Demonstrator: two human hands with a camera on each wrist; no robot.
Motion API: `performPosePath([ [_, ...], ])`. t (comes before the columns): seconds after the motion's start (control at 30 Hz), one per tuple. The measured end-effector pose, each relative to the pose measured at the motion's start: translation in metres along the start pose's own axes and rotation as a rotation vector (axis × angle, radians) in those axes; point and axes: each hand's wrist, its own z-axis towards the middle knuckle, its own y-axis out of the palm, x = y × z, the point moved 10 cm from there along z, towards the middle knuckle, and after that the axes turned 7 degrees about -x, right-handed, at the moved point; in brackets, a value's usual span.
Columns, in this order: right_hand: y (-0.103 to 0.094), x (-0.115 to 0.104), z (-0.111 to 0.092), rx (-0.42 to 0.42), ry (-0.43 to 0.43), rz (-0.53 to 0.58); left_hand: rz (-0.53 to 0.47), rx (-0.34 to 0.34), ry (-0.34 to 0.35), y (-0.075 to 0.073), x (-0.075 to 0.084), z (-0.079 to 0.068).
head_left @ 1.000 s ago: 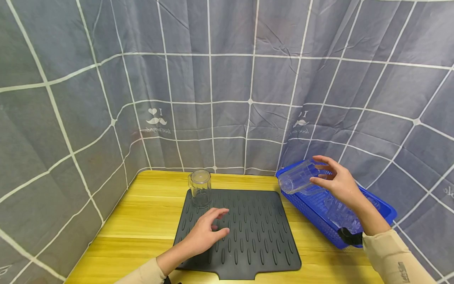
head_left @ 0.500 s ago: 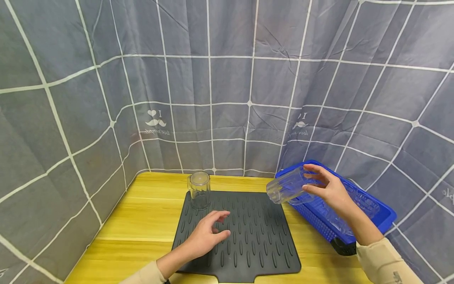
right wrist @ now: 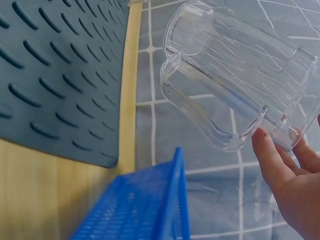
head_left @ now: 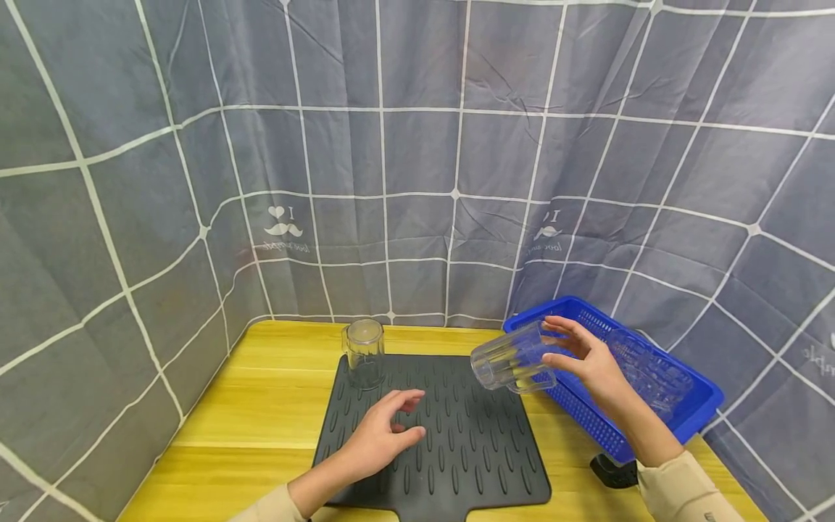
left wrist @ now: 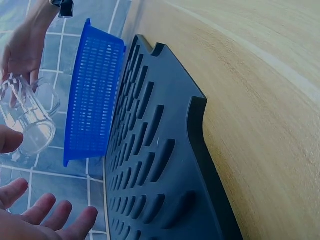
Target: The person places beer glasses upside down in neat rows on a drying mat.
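My right hand grips a clear mug by one end, fingers and thumb about its rim. The mug is tilted on its side, raised between the blue basket and the dark mat; its handle points downward in the right wrist view. Over the left half of the ridged mat, my left hand hovers with fingers apart and holds nothing. A second clear mug stands on the mat's back left corner, handle to the left.
At the right, a blue perforated basket holds more clear glassware. Yellow wood-grain table shows left of the mat. A grey checked curtain hangs behind and along the sides.
My right hand has carried the mug leftward and slightly down, from over the basket to near the mat's right edge. My left hand has barely moved.
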Motion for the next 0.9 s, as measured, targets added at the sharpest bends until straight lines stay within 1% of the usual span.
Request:
performPosePath([
  [0.2,0.012,0.008,-0.004,-0.003,0.022,0.058,0.01,0.005,0.009,0.0,-0.001,0.001],
  [0.33,0.02,0.015,-0.007,-0.021,0.033,0.107,0.009,0.0,0.013,0.0,0.0,0.0],
  [0.43,0.026,0.019,-0.008,-0.031,0.038,0.131,0.002,-0.009,0.018,0.001,0.001,0.0],
  [0.57,0.033,0.024,-0.01,-0.024,0.052,0.172,-0.007,-0.026,0.014,0.003,0.001,0.0],
  [0.77,0.047,0.032,-0.011,-0.023,0.087,0.314,-0.02,-0.031,0.002,0.003,0.0,0.003],
  [0.9,0.056,0.036,-0.013,-0.019,0.084,0.371,-0.018,-0.028,-0.007,0.005,-0.002,0.004],
])
